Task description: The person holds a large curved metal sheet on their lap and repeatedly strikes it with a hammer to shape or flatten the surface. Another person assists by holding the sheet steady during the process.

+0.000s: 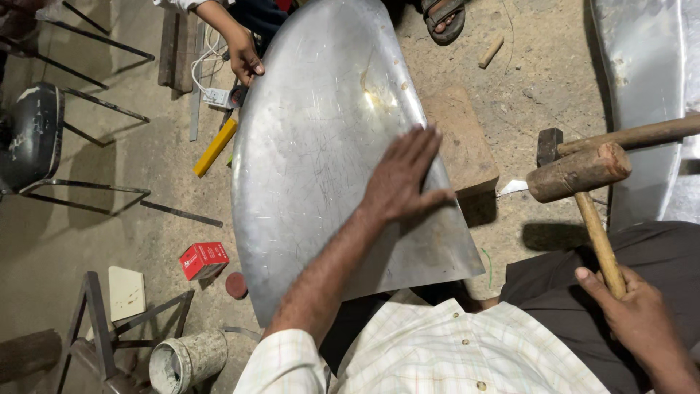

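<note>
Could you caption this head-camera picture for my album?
Left hand flat on a curved metal sheet, right hand gripping a wooden mallet.

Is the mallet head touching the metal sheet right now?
No: the right hand holds the wooden mallet raised off to the side of the metal sheet, clear of it.

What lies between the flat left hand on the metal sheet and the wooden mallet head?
In the head view, between the left hand and the mallet sits a reddish block under the sheet edge, then bare dirt floor.

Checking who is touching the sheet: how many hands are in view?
3. The left hand lies flat on the metal sheet; the right hand grips the wooden mallet; another person's hand holds the sheet's far edge.
</note>
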